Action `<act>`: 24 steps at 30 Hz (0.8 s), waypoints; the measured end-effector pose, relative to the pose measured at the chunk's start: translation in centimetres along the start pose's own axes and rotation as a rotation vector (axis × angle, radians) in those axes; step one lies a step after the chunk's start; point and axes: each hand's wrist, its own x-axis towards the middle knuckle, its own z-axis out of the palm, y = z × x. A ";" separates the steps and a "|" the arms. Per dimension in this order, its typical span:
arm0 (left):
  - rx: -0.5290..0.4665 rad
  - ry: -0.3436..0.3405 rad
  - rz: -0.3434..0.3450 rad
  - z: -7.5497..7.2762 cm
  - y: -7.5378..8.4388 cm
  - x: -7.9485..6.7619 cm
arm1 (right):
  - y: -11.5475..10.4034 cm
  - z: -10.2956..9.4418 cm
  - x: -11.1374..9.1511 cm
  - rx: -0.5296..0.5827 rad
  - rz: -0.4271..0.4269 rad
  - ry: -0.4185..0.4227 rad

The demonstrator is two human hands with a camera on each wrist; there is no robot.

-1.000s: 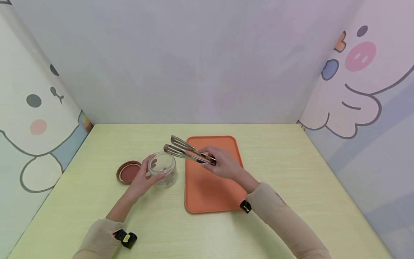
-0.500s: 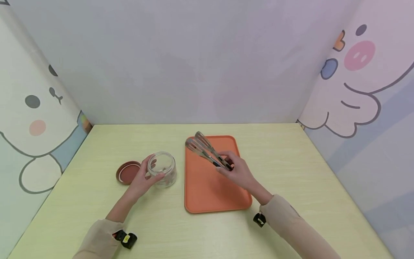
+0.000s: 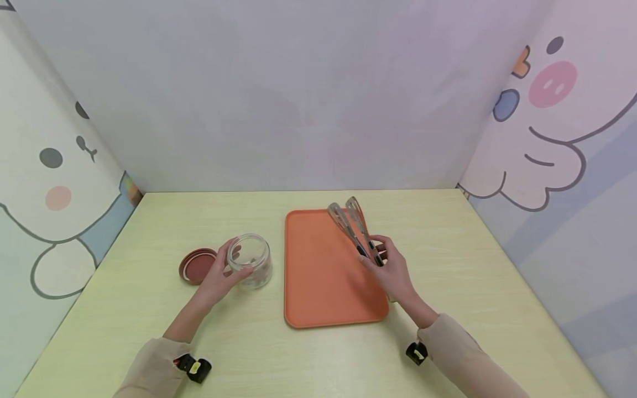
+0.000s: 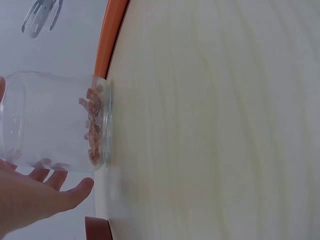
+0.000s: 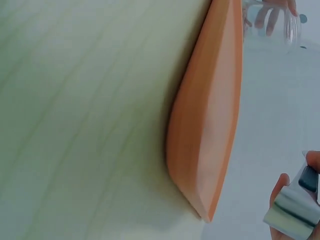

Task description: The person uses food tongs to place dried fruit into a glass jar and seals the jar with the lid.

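Observation:
My left hand (image 3: 215,284) holds a clear glass jar (image 3: 260,272) upright on the table, thumb and fingers around its upper part. The jar has no lid on. Small reddish-brown pieces (image 4: 93,125) lie at its bottom, seen best in the left wrist view. My right hand (image 3: 396,276) grips metal tongs (image 3: 367,239) by the handle end, over the right edge of an orange tray (image 3: 323,282). Their two slotted tips stand apart and point away from me, with nothing visible between them. In the right wrist view the tongs' metal end (image 5: 292,212) shows between my fingers.
A round brown lid (image 3: 198,267) lies on the light wooden table (image 3: 239,348), left of the jar and close to my left hand. A pale back wall (image 3: 308,99) and cartoon-printed side panels (image 3: 537,132) enclose the table.
My right hand has carried the tongs from near the jar's mouth rightward across the tray, and their tips have swung to point farther away from me. The left hand and jar have stayed put.

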 end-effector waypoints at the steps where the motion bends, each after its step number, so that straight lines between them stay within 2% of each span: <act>1: -0.003 0.000 0.002 0.0 0.0 0.0 | 0.1 -0.2 0.0 0.001 0.010 0.016; 10: 0.001 0.000 -0.003 0.0 -0.1 0.1 | 1.4 -2.3 -0.3 0.059 0.142 0.115; 24: 0.006 -0.001 -0.004 0.0 0.0 0.0 | 3.7 -5.4 -1.4 0.026 0.299 0.206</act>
